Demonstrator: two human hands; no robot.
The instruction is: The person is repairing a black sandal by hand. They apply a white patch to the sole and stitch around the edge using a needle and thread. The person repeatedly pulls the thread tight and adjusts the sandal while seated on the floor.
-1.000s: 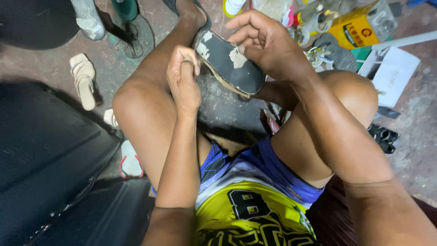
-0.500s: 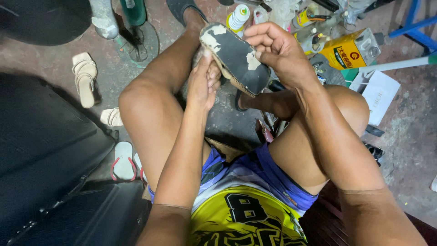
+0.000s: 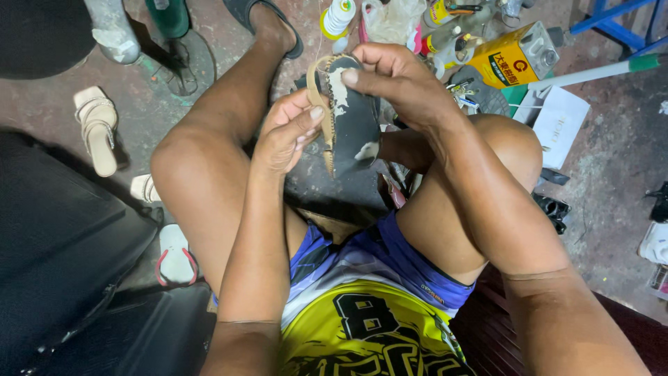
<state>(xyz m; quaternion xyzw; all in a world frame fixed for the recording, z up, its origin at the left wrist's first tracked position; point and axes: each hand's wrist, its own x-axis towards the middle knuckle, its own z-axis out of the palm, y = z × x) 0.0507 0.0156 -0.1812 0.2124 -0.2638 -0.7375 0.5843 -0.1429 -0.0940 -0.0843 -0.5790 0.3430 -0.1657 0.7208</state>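
**Sole edge being pressed down, shoe held between both hands**

My left hand (image 3: 289, 132) is curled closed on the tan edge strip of the dark shoe sole (image 3: 351, 118), thumb pad pressed against the strip near its upper curve. My right hand (image 3: 400, 83) comes over the top and pinches the sole's upper end between thumb and fingers, so the piece stands on edge, held up between my knees and clear of the floor. The sole's dark face shows pale, flaky patches that look like dried glue or worn coating; I cannot tell which.

I judge the step in hand to be seating or checking the strip along the sole's rim, working it with the left thumb while the right hand steadies. The next move, as I read it, calls for a firm right-hand hold and small shifts of the left thumb down the edge, keeping the strip lined up with the rim.

Farther out on the floor, beyond my foot, stand a spool of white thread (image 3: 339, 17) and a yellow can (image 3: 518, 56). A beige sandal (image 3: 97, 129) lies well apart to my left, with a white flip-flop (image 3: 174, 254) nearer my thigh.
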